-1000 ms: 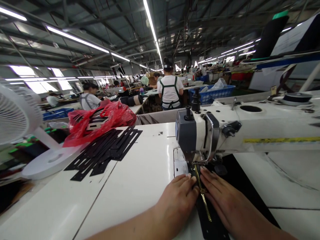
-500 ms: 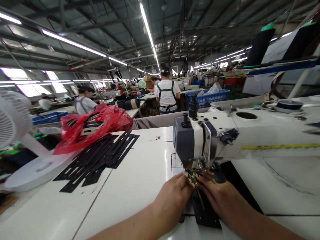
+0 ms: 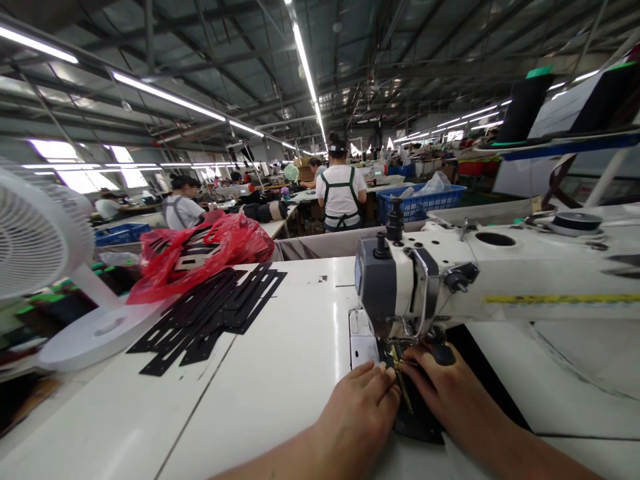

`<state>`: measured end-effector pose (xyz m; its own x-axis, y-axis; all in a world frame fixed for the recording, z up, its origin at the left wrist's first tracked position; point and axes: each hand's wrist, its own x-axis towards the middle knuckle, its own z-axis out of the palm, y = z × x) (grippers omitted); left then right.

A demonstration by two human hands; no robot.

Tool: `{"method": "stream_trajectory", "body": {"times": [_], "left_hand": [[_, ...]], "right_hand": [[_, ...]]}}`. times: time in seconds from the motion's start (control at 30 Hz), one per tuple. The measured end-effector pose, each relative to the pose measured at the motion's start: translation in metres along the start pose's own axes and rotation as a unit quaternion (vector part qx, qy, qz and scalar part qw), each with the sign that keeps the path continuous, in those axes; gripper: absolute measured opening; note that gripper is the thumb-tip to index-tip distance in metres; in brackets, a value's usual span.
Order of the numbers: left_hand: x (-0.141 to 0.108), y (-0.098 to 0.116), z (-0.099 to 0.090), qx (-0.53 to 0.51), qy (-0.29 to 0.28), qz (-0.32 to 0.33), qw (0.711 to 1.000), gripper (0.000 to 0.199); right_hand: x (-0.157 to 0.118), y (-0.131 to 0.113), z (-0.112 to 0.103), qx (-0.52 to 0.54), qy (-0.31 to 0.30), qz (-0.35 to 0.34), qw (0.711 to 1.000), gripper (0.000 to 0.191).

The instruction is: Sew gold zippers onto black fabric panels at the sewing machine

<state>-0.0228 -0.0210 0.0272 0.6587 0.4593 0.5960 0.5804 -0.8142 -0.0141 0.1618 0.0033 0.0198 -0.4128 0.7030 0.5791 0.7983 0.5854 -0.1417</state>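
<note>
A black fabric piece (image 3: 416,427) lies under the needle area of a white sewing machine (image 3: 525,267), with a gold-toothed zipper (image 3: 403,383) running along it. My left hand (image 3: 359,408) rests at its left side, fingers pressed together on the piece near the zipper. Closer to the presser foot, my right hand (image 3: 450,387) has its fingers closed on the right side of the same piece. The machine head partly hides those fingertips. A larger black panel (image 3: 483,373) extends behind my right hand.
Flat black frame-shaped pieces (image 3: 215,320) are piled on the white table (image 3: 260,400), beside a red plastic bag (image 3: 210,250). A white fan (image 3: 100,320) stands at left. Thread cones (image 3: 525,107) sit at upper right. Other people work beyond a blue crate (image 3: 420,203).
My left hand has slid slightly back from the needle towards me. The fabric's near end has shifted and looks more curved. My view has turned a little left.
</note>
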Motion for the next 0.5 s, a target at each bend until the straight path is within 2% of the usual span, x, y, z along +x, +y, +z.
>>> {"method": "stream_trajectory", "body": {"times": [0.17, 0.3, 0.5], "left_hand": [[0.003, 0.000, -0.003, 0.004, -0.021, -0.005, 1.000, 0.024], [0.006, 0.000, -0.002, 0.039, -0.038, 0.002, 0.999, 0.020], [0.007, 0.003, -0.004, 0.056, -0.075, 0.001, 0.996, 0.019]], "right_hand": [[0.003, 0.006, 0.005, 0.007, 0.011, 0.020, 1.000, 0.021], [0.009, 0.008, 0.001, -0.001, -0.013, 0.043, 0.999, 0.014], [0.017, 0.004, -0.002, -0.004, -0.052, 0.110, 0.993, 0.023]]}}
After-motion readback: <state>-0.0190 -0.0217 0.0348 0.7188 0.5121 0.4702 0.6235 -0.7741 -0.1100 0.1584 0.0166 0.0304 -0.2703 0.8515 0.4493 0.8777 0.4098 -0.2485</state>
